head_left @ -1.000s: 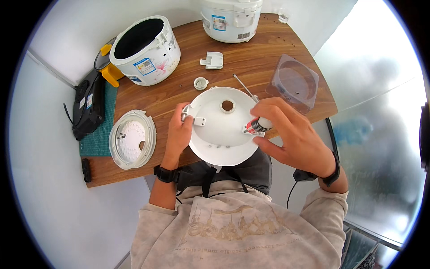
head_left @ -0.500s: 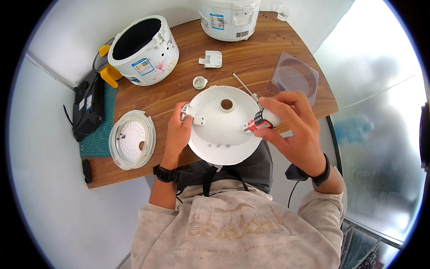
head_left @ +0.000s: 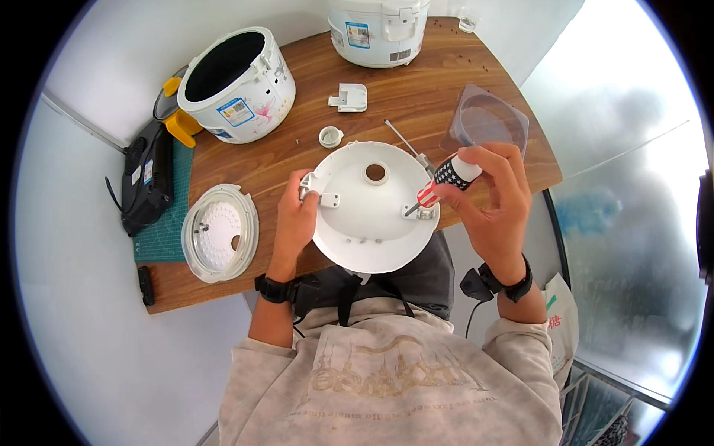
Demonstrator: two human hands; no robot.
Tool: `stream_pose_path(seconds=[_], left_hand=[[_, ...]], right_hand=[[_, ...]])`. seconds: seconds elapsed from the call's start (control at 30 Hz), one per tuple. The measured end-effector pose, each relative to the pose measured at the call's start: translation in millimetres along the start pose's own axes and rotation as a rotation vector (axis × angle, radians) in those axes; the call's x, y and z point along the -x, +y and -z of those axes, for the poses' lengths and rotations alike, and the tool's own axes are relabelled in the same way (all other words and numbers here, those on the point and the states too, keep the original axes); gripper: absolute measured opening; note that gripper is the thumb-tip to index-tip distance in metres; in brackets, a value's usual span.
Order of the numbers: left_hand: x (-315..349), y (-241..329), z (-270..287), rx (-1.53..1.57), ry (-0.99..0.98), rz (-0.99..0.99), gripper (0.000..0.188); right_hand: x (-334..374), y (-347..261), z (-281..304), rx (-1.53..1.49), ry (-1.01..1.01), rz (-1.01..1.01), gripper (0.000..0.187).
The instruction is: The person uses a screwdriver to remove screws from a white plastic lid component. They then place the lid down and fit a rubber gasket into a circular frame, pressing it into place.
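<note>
You steadied the lid shell so the driver could bite.

Your left hand (head_left: 296, 221) clamped its fingers on the rim of the round white plastic lid shell (head_left: 372, 208) at the wooden table's (head_left: 416, 97) near edge, bracing it flat. Your right hand (head_left: 492, 201) wrapped its fingers round the red, white and dark striped screwdriver (head_left: 445, 178), tilted so its tip met the small bracket at the shell's right edge. The open white cooker body (head_left: 236, 83) and the clear-rimmed inner lid plate (head_left: 219, 232) lay aside, well apart.
</note>
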State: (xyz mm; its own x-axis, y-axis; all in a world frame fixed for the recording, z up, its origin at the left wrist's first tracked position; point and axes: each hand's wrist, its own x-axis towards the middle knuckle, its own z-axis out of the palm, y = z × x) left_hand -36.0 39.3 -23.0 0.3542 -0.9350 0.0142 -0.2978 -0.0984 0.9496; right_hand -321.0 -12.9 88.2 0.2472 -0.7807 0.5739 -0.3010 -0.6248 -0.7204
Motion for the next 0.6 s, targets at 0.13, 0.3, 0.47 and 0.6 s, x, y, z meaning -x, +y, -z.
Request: stream_pose_path(seconds=[0.13, 0.3, 0.47, 0.6], left_hand=[[0.1, 2.6, 0.1, -0.032, -0.003, 0.005, 0.036], [0.1, 1.5, 0.8, -0.017, -0.005, 0.004, 0.035], [-0.6, -1.4, 0.4, -0.031, 0.01, -0.013, 0.035], [-0.1, 0.2, 0.4, -0.024, 0.006, 0.004, 0.034]], right_hand=[[-2.5, -6.5, -6.8, -0.27, 0.053, -0.067, 0.043], [-4.8, -1.1, 4.3, 0.054, -0.065, 0.087, 0.04], [-3.9, 0.8, -5.4, -0.292, -0.005, -0.031, 0.045], [-6.9, -5.9, -4.8, -0.177, -0.034, 0.013, 0.046]])
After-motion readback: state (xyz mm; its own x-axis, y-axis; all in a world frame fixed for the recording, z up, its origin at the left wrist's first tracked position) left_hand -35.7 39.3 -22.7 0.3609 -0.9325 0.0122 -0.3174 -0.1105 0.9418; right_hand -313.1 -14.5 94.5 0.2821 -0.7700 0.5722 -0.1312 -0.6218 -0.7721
